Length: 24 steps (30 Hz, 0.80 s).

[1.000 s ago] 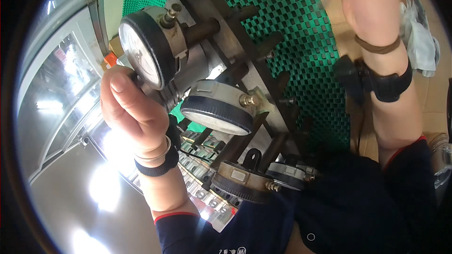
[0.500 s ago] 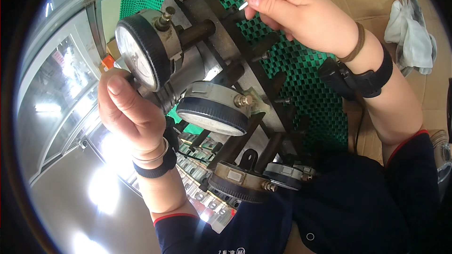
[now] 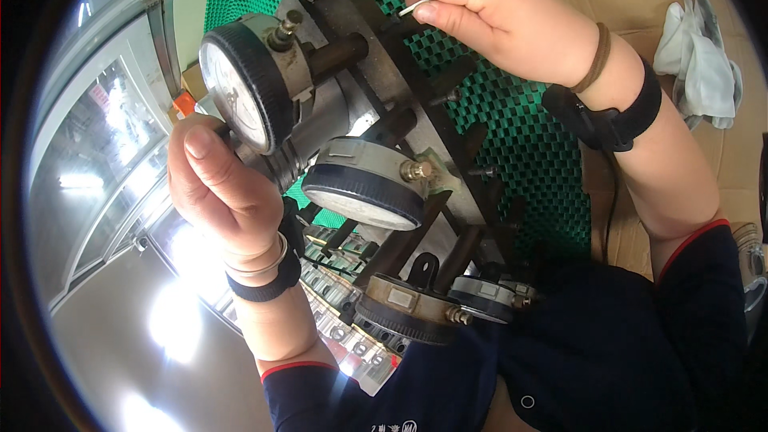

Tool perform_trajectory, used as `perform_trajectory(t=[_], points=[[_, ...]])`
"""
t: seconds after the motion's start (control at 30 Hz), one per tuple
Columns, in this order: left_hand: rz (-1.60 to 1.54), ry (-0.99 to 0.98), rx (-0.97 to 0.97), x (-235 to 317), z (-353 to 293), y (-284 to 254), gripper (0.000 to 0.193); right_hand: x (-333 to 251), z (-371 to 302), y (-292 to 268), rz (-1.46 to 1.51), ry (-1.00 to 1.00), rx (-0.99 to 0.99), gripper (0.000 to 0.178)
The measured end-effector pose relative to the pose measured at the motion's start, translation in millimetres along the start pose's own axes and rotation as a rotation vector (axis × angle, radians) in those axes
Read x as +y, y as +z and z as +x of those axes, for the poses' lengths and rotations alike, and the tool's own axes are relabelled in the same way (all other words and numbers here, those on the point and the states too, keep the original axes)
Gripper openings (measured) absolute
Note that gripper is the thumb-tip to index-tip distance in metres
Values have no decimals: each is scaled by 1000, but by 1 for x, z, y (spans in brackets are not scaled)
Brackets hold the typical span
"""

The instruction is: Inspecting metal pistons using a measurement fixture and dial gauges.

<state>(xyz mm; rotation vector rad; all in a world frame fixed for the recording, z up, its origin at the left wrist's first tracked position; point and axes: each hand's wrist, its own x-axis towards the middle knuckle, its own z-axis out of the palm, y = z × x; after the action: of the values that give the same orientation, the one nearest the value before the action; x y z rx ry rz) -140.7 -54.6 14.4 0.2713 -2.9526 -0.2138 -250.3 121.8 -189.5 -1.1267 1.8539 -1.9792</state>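
Observation:
A dark steel fixture plate (image 3: 398,72) stands at a slant before me, with several round dial gauges mounted on its posts. My right hand (image 3: 504,24) pinches a thin, bent silvery hex key (image 3: 414,6) between thumb and index finger, its tip at the plate's upper right side. My left hand (image 3: 226,192) is closed around a dark part beside the large upper dial gauge (image 3: 240,84); the fingers hide most of that part. Below sits a second dial gauge (image 3: 364,186), its face tilted downward. Lower down, a brownish dial gauge (image 3: 408,308) and a smaller gauge (image 3: 480,296) sit near my shirt.
A green woven mat (image 3: 552,176) lies under the fixture, over brown cardboard (image 3: 616,0). At the far right is a crumpled pale glove (image 3: 698,60). Tray-like rows of small metal parts (image 3: 344,328) show below the gauges. A window frame (image 3: 100,104) stands left.
My right hand has shifted slightly left, and the hex key has turned, showing more of its length. The left hand keeps its hold; the upper gauge has moved slightly right.

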Motion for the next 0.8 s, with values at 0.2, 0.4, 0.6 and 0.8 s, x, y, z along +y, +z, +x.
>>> perform_trajectory(t=[0.2,0.4,0.6,0.8], points=[[-3,13,-5,-3,1,-2,41,-16,11,-20,126,78,-196,26],[42,120,85,7,5,9,35,-7,-1,-2,-147,96,-14,41],[107,147,74,9,8,-1,32,-14,-11,6,-175,393,33,61],[106,338,79,2,12,6,23,-33,-23,15,-192,471,70,58]])
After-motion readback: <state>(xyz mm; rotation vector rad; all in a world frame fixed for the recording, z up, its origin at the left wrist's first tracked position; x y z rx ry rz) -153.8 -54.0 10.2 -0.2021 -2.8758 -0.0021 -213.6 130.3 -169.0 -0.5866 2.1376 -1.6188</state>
